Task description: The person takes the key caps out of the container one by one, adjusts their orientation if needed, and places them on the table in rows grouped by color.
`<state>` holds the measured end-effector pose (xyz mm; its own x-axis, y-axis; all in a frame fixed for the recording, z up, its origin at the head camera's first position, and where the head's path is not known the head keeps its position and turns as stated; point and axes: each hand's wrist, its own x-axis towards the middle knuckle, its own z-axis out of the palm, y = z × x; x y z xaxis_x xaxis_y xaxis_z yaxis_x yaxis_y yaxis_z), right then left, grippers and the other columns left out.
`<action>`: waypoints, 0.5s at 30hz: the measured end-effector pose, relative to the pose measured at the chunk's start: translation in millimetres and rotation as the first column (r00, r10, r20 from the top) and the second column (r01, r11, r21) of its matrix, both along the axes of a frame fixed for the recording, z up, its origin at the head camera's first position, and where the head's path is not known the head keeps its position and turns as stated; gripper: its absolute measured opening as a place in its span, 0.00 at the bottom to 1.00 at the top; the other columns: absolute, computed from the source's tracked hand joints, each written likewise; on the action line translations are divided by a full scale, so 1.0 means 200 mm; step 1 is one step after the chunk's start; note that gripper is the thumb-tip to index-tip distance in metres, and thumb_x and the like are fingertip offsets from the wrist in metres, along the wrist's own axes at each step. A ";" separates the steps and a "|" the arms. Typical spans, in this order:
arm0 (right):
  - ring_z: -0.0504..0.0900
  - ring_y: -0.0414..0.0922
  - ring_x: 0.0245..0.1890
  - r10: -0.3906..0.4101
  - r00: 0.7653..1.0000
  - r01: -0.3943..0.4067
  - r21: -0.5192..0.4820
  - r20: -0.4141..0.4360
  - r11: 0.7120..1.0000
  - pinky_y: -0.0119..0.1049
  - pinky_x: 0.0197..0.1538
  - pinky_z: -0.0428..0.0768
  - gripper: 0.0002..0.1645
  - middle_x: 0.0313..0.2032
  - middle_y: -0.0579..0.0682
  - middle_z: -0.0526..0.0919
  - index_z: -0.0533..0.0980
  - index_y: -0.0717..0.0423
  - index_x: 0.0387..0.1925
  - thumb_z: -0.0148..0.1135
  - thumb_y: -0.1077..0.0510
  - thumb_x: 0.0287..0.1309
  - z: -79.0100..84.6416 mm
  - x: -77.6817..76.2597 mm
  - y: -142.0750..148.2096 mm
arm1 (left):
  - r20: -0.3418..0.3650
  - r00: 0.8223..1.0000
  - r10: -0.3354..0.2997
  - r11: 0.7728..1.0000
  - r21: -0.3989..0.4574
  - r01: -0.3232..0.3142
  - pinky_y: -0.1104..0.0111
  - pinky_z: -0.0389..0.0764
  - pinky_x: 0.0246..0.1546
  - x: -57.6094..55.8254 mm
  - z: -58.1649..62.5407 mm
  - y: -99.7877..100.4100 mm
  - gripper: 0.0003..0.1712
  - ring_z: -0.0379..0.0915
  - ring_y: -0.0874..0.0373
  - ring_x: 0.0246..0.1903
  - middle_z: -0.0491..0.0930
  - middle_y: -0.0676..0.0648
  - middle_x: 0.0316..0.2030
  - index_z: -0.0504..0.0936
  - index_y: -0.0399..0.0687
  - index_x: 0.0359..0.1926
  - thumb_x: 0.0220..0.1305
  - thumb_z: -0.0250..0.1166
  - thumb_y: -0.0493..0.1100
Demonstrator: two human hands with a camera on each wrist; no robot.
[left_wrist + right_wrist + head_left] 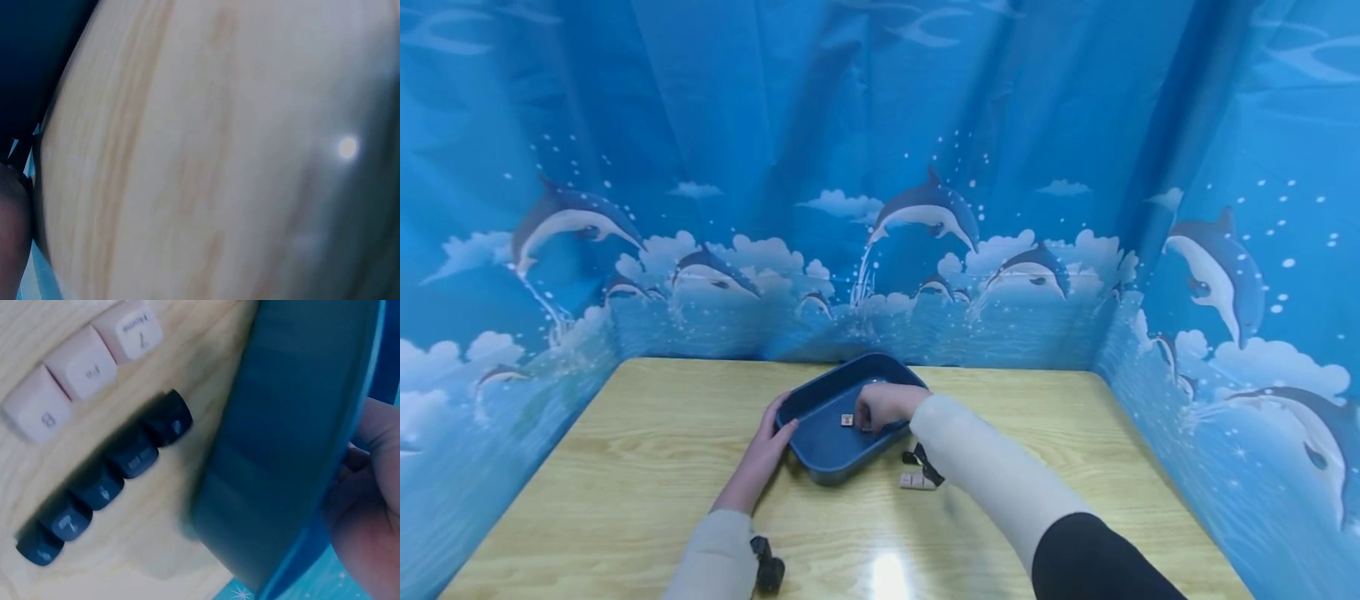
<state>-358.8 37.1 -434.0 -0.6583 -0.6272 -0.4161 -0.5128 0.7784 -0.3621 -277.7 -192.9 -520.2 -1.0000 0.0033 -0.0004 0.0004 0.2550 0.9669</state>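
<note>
My left hand [767, 437] grips the left end of a dark blue plastic tray [829, 475], thumb over the rim and fingers along the outer wall. My right hand [886, 406] reaches down inside the tray, its curled fingers pinching a small keycap [867, 429] mostly hidden by them. Left of those fingers, a pale keycap with an orange mark [847, 420] lies on the tray floor. In the right wrist view, the right hand [369, 481] shows behind the tray's rim, fingertips hidden.
On the wooden table [685, 417], by the tray's near right side, lie a row of three pinkish keycaps [81, 372] and a row of several black keycaps [103, 487]. A blue dolphin-print curtain [737, 150] borders the table's back and sides.
</note>
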 end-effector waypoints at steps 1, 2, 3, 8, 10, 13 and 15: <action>0.80 0.36 0.35 -0.003 1.000 0.003 0.002 0.001 1.000 0.30 0.38 0.80 0.13 0.34 0.39 0.82 0.85 0.50 0.40 0.67 0.68 0.56 0.01 0.00 0.00 | -0.001 1.000 0.002 1.000 -0.003 -0.002 0.44 0.45 0.69 0.00 0.00 0.00 0.34 0.42 0.40 0.72 0.50 0.41 0.74 0.53 0.56 0.75 0.73 0.54 0.48; 0.80 0.36 0.35 -0.003 1.000 0.003 0.004 0.003 1.000 0.31 0.38 0.80 0.12 0.33 0.39 0.82 0.85 0.50 0.40 0.68 0.68 0.55 0.01 0.00 0.00 | -0.002 1.000 0.005 1.000 -0.007 -0.005 0.44 0.45 0.69 0.00 0.00 0.00 0.34 0.42 0.40 0.72 0.50 0.41 0.74 0.53 0.56 0.75 0.73 0.54 0.48; 0.80 0.36 0.35 0.000 1.000 0.000 0.010 0.006 1.000 0.31 0.38 0.80 0.12 0.34 0.39 0.83 0.85 0.51 0.40 0.67 0.68 0.56 0.02 -0.01 0.00 | -0.005 1.000 0.005 1.000 -0.008 -0.005 0.43 0.45 0.69 0.00 0.00 0.00 0.34 0.42 0.39 0.72 0.50 0.41 0.74 0.53 0.56 0.75 0.73 0.54 0.48; 0.80 0.38 0.44 0.024 0.999 -0.026 0.077 0.029 0.997 0.32 0.44 0.80 0.17 0.41 0.40 0.83 0.84 0.48 0.45 0.63 0.69 0.58 0.01 -0.01 0.00 | 0.002 1.000 0.004 1.000 -0.006 -0.004 0.43 0.45 0.69 0.00 0.00 0.00 0.34 0.41 0.39 0.72 0.49 0.41 0.75 0.52 0.56 0.75 0.73 0.53 0.48; 0.79 0.38 0.47 0.035 0.999 -0.037 0.103 0.023 0.994 0.33 0.47 0.79 0.19 0.43 0.40 0.83 0.84 0.46 0.47 0.63 0.69 0.58 0.00 -0.01 0.00 | 0.011 1.000 0.002 1.000 -0.005 -0.002 0.43 0.44 0.69 0.00 0.00 0.00 0.34 0.41 0.39 0.72 0.49 0.41 0.75 0.52 0.56 0.75 0.74 0.53 0.48; 0.79 0.39 0.47 0.045 0.999 -0.045 0.129 0.008 0.991 0.34 0.47 0.79 0.18 0.43 0.40 0.83 0.84 0.46 0.46 0.62 0.68 0.59 -0.02 -0.01 0.00 | 0.021 1.000 -0.006 1.000 0.004 0.006 0.43 0.44 0.69 0.00 0.01 0.00 0.34 0.41 0.39 0.72 0.48 0.40 0.75 0.52 0.56 0.75 0.74 0.53 0.47; 0.80 0.38 0.46 0.054 0.999 -0.053 0.146 -0.001 0.988 0.34 0.46 0.79 0.18 0.42 0.39 0.83 0.84 0.45 0.45 0.61 0.68 0.60 -0.02 -0.01 0.00 | 0.025 1.000 -0.012 1.000 0.007 0.012 0.43 0.43 0.69 0.00 0.01 0.00 0.33 0.40 0.39 0.72 0.47 0.39 0.75 0.51 0.56 0.75 0.74 0.52 0.48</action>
<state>-360.6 37.2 -437.4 -0.6279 -0.5944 -0.5024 -0.5567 0.7941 -0.2439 -276.8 -192.7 -518.5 -0.9996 0.0150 -0.0252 -0.0207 0.2486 0.9684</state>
